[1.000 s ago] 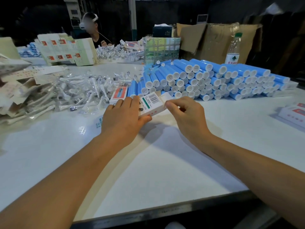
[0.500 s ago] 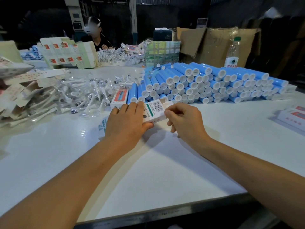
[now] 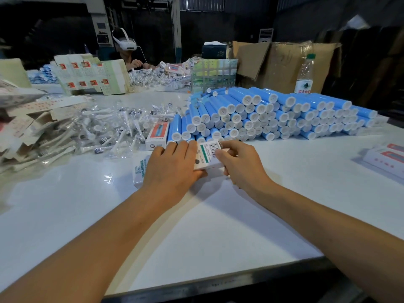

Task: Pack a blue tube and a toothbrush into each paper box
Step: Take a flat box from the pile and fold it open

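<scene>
A white paper box (image 3: 207, 156) with a barcode and a green stripe lies on the white table (image 3: 196, 226), held from both sides. My left hand (image 3: 172, 169) lies over its left part and grips it. My right hand (image 3: 238, 162) pinches its right end near the barcode. Behind the hands a big stack of blue tubes (image 3: 273, 114) with white caps lies on its side. A heap of toothbrush heads in clear wrappers (image 3: 105, 130) sits to the left. Whatever is inside the box is hidden.
A red and white box (image 3: 157, 133) stands beside the tubes. Flat unfolded boxes (image 3: 24, 127) pile up at the far left. Finished boxes (image 3: 387, 158) lie at the right edge. A water bottle (image 3: 304, 75), cardboard and another person are at the back.
Both hands have stayed on the box. My right hand has slid closer onto its right end and now covers the flap that stuck out before.
</scene>
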`<state>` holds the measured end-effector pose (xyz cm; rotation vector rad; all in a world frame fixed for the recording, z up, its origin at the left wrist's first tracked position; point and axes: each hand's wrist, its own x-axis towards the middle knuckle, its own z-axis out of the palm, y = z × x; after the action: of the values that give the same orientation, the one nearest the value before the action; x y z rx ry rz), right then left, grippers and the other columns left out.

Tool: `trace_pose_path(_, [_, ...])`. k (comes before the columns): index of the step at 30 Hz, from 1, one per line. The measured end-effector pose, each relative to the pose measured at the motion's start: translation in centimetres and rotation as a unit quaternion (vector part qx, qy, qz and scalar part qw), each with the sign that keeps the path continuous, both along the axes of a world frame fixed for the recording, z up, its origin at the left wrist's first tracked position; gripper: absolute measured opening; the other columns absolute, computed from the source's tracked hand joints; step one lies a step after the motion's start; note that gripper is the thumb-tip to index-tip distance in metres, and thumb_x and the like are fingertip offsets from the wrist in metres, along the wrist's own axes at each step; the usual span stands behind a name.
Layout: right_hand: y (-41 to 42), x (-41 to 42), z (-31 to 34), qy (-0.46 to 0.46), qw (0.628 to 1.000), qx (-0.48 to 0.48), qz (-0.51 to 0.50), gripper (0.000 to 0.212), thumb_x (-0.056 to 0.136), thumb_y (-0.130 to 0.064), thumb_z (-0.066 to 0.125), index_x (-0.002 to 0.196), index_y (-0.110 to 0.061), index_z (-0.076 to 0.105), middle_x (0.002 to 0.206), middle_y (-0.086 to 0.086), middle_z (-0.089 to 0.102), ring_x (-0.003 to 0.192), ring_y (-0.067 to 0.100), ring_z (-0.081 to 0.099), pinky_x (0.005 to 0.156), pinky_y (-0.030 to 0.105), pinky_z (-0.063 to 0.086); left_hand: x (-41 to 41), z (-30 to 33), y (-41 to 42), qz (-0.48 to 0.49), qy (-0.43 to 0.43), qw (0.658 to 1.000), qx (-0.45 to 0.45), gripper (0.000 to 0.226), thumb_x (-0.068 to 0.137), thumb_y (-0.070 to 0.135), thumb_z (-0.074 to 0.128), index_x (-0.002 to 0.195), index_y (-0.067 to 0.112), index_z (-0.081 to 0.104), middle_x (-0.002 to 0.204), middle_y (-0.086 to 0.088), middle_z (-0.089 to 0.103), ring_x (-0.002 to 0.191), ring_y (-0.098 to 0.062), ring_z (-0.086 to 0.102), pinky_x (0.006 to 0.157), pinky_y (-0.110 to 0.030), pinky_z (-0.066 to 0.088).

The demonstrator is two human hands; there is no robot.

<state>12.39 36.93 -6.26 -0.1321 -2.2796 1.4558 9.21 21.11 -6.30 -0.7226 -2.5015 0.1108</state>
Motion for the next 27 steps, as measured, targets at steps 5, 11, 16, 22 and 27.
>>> trace_pose_path(5, [-0.2,0.1,-0.2,0.019,1.0,-0.008,-0.016,0.017,0.091,-0.018,0.055,0.086,-0.027,0.068,0.077,-0.009,0.069,0.056,0.004,0.051,0.052,0.022,0.043,-0.1,-0.3,0.2,0.004,0.011,1.0,-0.006,0.076,0.089,0.063,0.033,0.145,0.012,0.025,0.137,-0.004,0.045,0.118,-0.024,0.044,0.09,-0.035,0.033])
trace_pose_path(11, [-0.5,-0.1,-0.2,0.03,0.998,0.042,-0.036,0.023,0.094,-0.012,0.05,0.084,-0.003,0.069,0.092,0.007,0.063,0.082,0.019,0.057,0.065,0.029,0.046,0.3,-0.5,0.6,0.01,0.02,1.0,-0.003,0.075,0.091,0.062,0.031,0.145,0.01,0.023,0.138,-0.005,0.043,0.12,-0.024,0.043,0.091,-0.036,0.033])
trace_pose_path(16, [-0.4,-0.3,-0.2,0.037,0.996,0.068,-0.036,0.024,0.097,-0.013,0.046,0.09,-0.001,0.066,0.097,0.012,0.057,0.08,0.012,0.052,0.07,0.028,0.046,0.4,-0.4,1.0,0.013,0.019,1.0,0.005,0.074,0.091,0.063,0.03,0.144,0.012,0.022,0.138,-0.004,0.042,0.121,-0.022,0.042,0.091,-0.033,0.033])
trace_pose_path(22, [0.4,0.3,0.8,0.097,0.967,0.217,-0.095,0.041,0.092,-0.036,0.056,0.13,-0.021,0.053,0.108,-0.005,0.041,0.094,0.012,0.046,0.077,0.022,0.039,0.2,0.0,0.6,0.021,-0.005,0.997,0.077,0.072,0.09,0.062,0.033,0.143,0.015,0.023,0.138,-0.003,0.042,0.122,-0.022,0.042,0.091,-0.033,0.033])
trace_pose_path(27, [0.7,-0.4,1.4,-0.012,0.945,-0.326,-0.018,0.062,0.083,-0.033,0.07,0.136,-0.016,0.043,0.127,0.008,0.049,0.113,0.022,0.052,0.092,0.041,0.05,0.2,0.2,0.3,0.022,-0.005,0.995,0.099,0.076,0.084,0.065,0.026,0.142,0.015,0.026,0.135,-0.004,0.043,0.12,-0.024,0.042,0.089,-0.035,0.033])
